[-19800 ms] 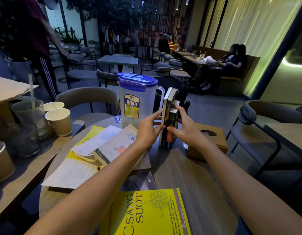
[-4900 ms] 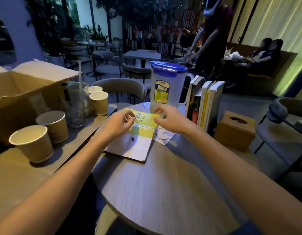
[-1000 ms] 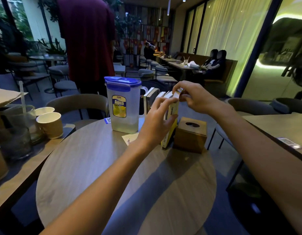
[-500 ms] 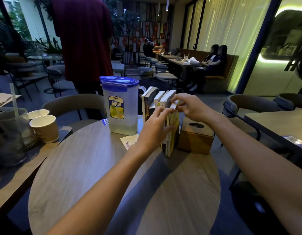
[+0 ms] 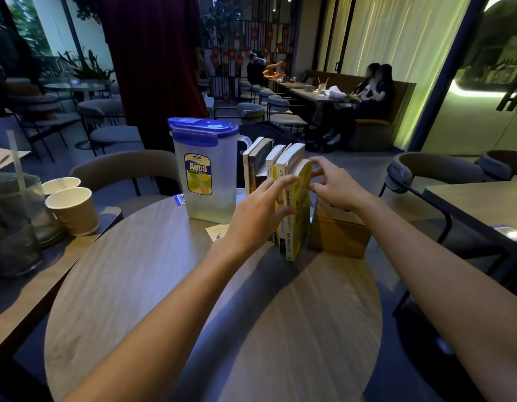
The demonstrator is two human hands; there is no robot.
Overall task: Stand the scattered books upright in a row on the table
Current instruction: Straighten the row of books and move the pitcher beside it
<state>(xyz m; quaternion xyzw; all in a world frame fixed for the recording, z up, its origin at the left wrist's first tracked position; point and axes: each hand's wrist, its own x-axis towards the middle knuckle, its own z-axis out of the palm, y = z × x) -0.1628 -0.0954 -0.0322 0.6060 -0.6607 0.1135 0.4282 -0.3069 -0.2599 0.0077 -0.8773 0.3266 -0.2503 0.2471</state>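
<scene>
Several books (image 5: 261,166) stand upright in a row at the far side of the round wooden table (image 5: 164,285), between a pitcher and a wooden box. The nearest one is a yellow book (image 5: 297,227), standing on its edge at the row's right end. My left hand (image 5: 258,211) lies with spread fingers against its spine and the spines beside it. My right hand (image 5: 335,187) hovers at the yellow book's top right corner. Its fingers are apart and at most brush the cover.
A clear pitcher with a blue lid (image 5: 205,175) stands left of the row, and a wooden tissue box (image 5: 338,233) stands right of it. A paper slip (image 5: 218,232) lies near the pitcher. Paper cups (image 5: 71,210) and glasses stand on the left table. A person in dark red (image 5: 155,53) stands behind.
The yellow book has been set down upright against the row. My right hand has let go of its top and its fingers have spread. My left hand stays against the spines.
</scene>
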